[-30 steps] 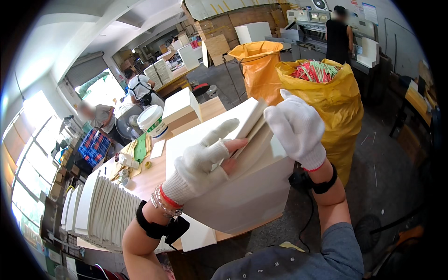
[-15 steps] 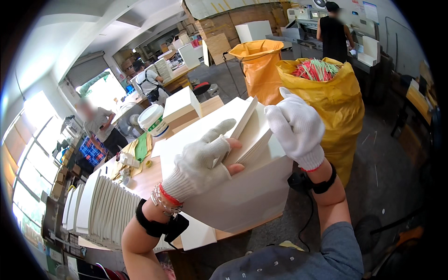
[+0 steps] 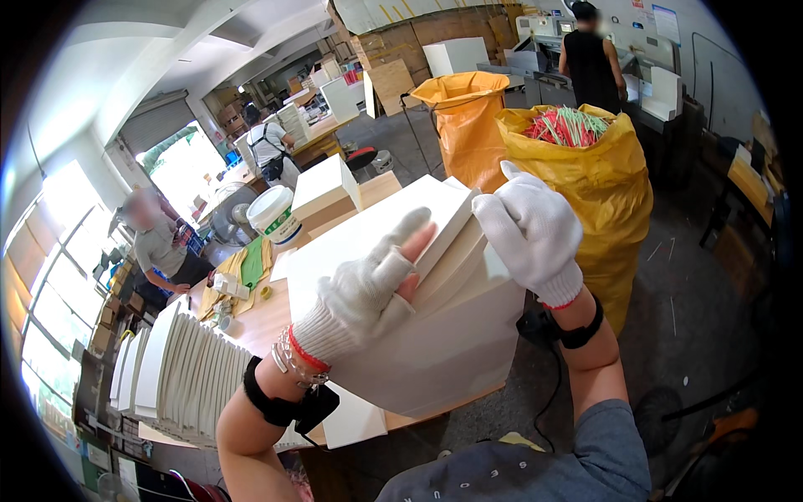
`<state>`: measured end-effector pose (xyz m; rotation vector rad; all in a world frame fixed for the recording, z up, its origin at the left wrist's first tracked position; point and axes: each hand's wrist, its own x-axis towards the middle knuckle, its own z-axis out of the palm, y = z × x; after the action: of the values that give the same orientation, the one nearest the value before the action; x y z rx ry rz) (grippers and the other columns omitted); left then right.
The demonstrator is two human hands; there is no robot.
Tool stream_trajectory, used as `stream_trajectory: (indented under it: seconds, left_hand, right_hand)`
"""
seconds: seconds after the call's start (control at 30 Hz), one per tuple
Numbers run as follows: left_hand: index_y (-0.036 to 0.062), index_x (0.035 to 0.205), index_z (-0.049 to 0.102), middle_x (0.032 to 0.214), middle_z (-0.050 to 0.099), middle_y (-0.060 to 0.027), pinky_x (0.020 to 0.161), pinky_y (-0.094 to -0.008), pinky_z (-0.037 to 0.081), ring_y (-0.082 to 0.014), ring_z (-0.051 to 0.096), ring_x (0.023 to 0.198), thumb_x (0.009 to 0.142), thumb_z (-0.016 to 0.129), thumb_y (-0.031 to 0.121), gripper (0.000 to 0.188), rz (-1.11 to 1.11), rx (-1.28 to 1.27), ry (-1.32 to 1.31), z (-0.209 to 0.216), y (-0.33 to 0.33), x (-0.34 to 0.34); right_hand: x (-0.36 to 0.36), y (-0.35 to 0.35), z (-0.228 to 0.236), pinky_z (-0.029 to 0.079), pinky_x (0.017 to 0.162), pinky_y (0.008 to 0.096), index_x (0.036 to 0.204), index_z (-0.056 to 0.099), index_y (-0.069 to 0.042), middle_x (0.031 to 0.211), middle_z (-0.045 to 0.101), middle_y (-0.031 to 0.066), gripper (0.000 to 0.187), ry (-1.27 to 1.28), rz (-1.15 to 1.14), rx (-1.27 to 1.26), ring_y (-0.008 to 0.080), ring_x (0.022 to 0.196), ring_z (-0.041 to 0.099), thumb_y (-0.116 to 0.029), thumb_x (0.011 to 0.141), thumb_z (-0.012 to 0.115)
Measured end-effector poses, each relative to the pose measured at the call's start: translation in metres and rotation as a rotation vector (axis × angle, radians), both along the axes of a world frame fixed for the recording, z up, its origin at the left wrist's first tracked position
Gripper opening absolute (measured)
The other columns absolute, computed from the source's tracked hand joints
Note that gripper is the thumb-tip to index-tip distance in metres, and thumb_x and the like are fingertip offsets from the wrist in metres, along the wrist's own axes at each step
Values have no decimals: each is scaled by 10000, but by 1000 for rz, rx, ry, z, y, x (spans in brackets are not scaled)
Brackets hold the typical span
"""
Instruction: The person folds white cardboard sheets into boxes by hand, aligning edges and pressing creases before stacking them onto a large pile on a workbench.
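A tall block of stacked white paper sheets (image 3: 427, 351) stands before me at the table's edge. On its top, one thick layer of white sheets (image 3: 447, 222) is raised, leaving a slanted gap along its right side. My left hand (image 3: 360, 289), in a white knit glove with bare thumb and forefinger tips, rests on this layer, fingers stretched along its right edge. My right hand (image 3: 531, 234), in a similar white glove, is closed at the right corner of the sheets, its fingertips against their edge. Its palm side is hidden.
Fanned white stacks (image 3: 196, 376) stand at the left. A white bucket (image 3: 274, 213) and a white box-like stack (image 3: 326, 188) lie beyond. Yellow sacks (image 3: 577, 192), one holding red and green strips, stand right. A person (image 3: 163, 238) leans on the table's far left.
My left fingers have shifted up along the sheet edge, and the gap beneath the raised layer looks narrower. My right hand has hardly moved. The person at the left leans toward the table.
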<state>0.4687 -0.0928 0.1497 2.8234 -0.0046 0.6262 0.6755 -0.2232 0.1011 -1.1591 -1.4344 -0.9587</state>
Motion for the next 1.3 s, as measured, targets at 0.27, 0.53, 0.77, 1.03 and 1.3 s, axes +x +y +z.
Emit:
stream_trajectory:
  seconds: [0.27, 0.53, 0.77, 1.03, 1.3]
  left_hand:
    - [134, 1164, 715, 1480, 513, -203, 961, -384, 535, -378, 629, 1215, 822, 775, 161, 348, -61, 35, 21, 5, 5, 2]
    - [118, 1182, 712, 1455, 545, -190, 929, -359, 541, -354, 671, 1126, 830, 727, 98, 353, -93, 32, -16, 2, 6, 4]
    - [92, 1140, 722, 1379, 609, -180, 878, -356, 566, -350, 700, 1059, 841, 685, 47, 305, -131, 7, 30, -1, 12, 5]
    - [90, 1123, 728, 1379, 604, -191, 879, -360, 567, -350, 700, 1056, 800, 810, 149, 338, -129, 21, -32, -1, 11, 6]
    - [108, 1135, 721, 1356, 616, -204, 839, -362, 572, -354, 706, 1012, 801, 556, -11, 392, -121, 36, -43, -1, 6, 5]
  right_hand:
    - [-1, -1, -4, 564, 791, 455, 877, 723, -46, 617, 492, 78, 55, 62, -26, -23, 271, 564, 551, -48, 855, 673]
    - [1, -4, -2, 578, 834, 458, 847, 716, -40, 602, 463, 82, 33, 65, 10, -54, 263, 544, 523, -39, 849, 683]
    - [-3, 1, -4, 574, 853, 467, 749, 695, -33, 570, 468, 94, 114, 262, 81, 3, 267, 530, 527, -62, 859, 702]
    - [-1, -1, -7, 571, 864, 466, 772, 696, -32, 581, 478, 92, 95, 278, 105, -28, 274, 550, 541, -62, 861, 702]
    - [-2, -46, -27, 488, 582, 390, 871, 718, -46, 621, 513, 89, 51, 38, -248, -299, 266, 570, 545, -58, 822, 727]
